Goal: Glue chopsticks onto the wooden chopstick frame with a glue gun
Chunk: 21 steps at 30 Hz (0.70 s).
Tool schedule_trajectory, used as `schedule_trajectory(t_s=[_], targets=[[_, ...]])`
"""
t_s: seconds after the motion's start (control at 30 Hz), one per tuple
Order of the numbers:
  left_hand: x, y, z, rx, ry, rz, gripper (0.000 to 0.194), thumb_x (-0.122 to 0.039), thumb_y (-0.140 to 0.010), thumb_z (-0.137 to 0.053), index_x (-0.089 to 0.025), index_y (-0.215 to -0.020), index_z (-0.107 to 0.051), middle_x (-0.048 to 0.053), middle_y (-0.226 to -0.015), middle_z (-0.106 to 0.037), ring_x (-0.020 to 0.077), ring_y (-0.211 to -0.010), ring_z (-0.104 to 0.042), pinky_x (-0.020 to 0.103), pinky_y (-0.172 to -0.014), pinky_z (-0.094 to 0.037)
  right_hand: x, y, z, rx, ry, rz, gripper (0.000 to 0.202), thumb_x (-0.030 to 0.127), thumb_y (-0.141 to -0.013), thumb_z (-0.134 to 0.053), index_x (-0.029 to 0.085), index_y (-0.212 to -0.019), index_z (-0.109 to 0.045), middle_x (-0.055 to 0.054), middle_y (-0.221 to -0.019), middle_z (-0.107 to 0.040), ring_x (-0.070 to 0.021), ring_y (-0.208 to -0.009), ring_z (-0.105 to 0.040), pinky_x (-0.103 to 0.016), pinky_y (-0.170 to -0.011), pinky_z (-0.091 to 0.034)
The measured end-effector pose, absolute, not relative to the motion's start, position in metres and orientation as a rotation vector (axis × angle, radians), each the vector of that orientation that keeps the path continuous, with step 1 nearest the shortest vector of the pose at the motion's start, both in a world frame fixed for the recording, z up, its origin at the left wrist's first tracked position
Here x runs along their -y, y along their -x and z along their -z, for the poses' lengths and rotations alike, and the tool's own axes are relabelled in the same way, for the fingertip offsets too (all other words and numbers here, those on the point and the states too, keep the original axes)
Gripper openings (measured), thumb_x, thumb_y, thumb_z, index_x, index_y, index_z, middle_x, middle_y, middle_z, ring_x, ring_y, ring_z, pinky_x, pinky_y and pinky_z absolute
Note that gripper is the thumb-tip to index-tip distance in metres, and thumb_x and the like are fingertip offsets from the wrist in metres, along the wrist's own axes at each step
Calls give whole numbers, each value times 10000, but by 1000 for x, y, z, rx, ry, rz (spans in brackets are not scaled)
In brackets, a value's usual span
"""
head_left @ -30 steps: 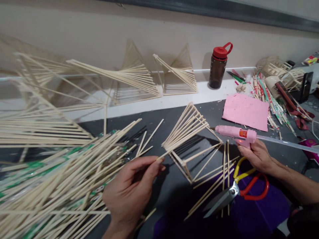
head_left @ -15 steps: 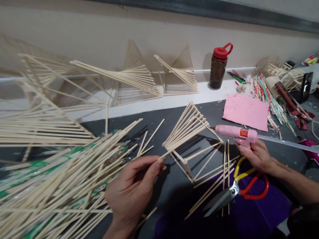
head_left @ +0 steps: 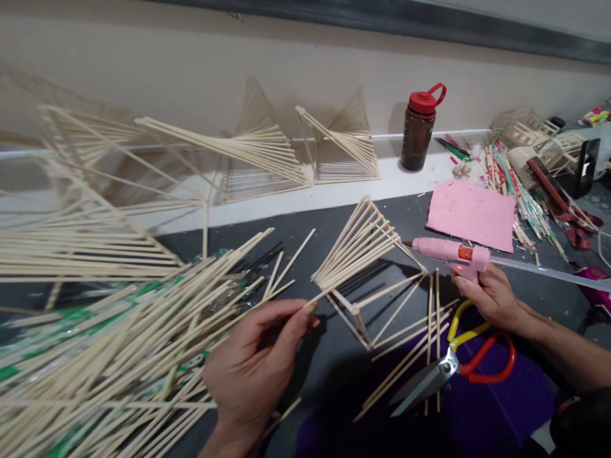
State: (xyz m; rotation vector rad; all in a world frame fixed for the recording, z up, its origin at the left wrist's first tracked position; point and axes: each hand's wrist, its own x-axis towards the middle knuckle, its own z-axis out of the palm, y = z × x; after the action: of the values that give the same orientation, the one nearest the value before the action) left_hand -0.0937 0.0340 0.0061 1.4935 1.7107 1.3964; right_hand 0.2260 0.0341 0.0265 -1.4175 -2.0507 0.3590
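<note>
Between thumb and fingers, my left hand [head_left: 260, 362] pinches the near end of a thin wooden stick [head_left: 353, 275]. The stick slants up to the right across a small frame of sticks [head_left: 356, 232], its far end at the frame's right edge. My right hand [head_left: 491, 299] is closed around the handle of a pink glue gun [head_left: 449, 253], which has a clear glue stick out of its back. The nozzle points left, close by the far stick ends; whether it touches them I cannot tell. Scissors [head_left: 449, 364] with yellow and red handles lie below my right hand.
A big pile of loose sticks [head_left: 143, 337] covers the left side. Finished stick frames [head_left: 258, 152] stand along the wall. Farther right are a bottle with a red lid [head_left: 420, 130], a pink sheet [head_left: 470, 215] and packaged sticks [head_left: 520, 197]. Several loose sticks [head_left: 405, 369] lie near the scissors.
Hardly anything differs. The glue gun has shifted very slightly, while both hands keep their grips and the stick stays across the frame.
</note>
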Motion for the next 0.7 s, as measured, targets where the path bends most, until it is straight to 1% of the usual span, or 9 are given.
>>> schedule_trajectory(t_s=[0.07, 0.2, 0.27, 0.33, 0.43, 0.53, 0.6, 0.7], targets=[[-33, 94, -5, -1708, -1492, -1402, 124, -330, -762, -740, -232, -833, -714, -29, -630, -701, 128, -508, -652, 238, -520, -565, -34, -226, -25, 2050, 1401, -345, 274, 299, -941, -426, 195, -801, -637, 0, -624, -575, -136, -553, -499, -259, -534, -431], [-33, 95, -5, -1696, -1514, -1413, 130, -321, -746, -756, -228, -827, -717, -26, -614, -694, 128, -491, -643, 238, -504, -564, -33, -228, -24, 2064, 1413, -333, 316, 314, -935, -432, 198, -673, -564, 14, -555, -515, -121, -495, -439, -254, -484, -379], [-33, 95, -5, -1697, -1518, -1415, 127, -324, -743, -751, -224, -813, -713, -22, -606, -690, 132, -488, -640, 242, -500, -563, -32, -228, -25, 2059, 1433, -351, 324, 328, -931, -436, 198, -665, -567, 13, -553, -514, -123, -497, -443, -255, -484, -383], [-34, 95, -6, -1700, -1523, -1405, 145, -339, -740, -745, -212, -801, -710, -15, -607, -689, 138, -490, -642, 248, -499, -563, -31, -228, -27, 2044, 1428, -419, 295, 325, -929, -443, 192, -740, -627, 2, -607, -571, -131, -536, -491, -256, -520, -425], [-34, 94, -6, -1721, -1533, -1394, 185, -371, -740, -738, -199, -805, -713, -11, -618, -694, 143, -492, -646, 254, -505, -565, -29, -231, -28, 1982, 1404, -539, 254, 316, -922, -483, 189, -870, -696, -25, -750, -666, -148, -639, -576, -264, -602, -486], [-34, 94, -5, -1729, -1548, -1402, 178, -371, -749, -740, -208, -818, -719, -23, -610, -692, 136, -485, -642, 243, -497, -561, -26, -235, -23, 1869, 1409, -666, 250, 331, -909, -527, 179, -887, -724, -47, -818, -696, -157, -678, -594, -275, -617, -492], [-34, 93, -5, -1722, -1559, -1404, 166, -360, -757, -742, -210, -824, -720, -24, -613, -696, 133, -485, -642, 236, -495, -559, -24, -237, -18, 1759, 1402, -809, 273, 355, -912, -538, 165, -925, -733, -46, -792, -681, -147, -648, -573, -273, -588, -473], [-34, 92, -5, -1705, -1554, -1422, 158, -347, -761, -744, -204, -824, -717, -20, -624, -701, 130, -487, -642, 233, -499, -560, -21, -237, -16, 1564, 1321, -1055, 317, 395, -926, -535, 150, -990, -725, -13, -669, -614, -125, -571, -525, -256, -535, -434]])
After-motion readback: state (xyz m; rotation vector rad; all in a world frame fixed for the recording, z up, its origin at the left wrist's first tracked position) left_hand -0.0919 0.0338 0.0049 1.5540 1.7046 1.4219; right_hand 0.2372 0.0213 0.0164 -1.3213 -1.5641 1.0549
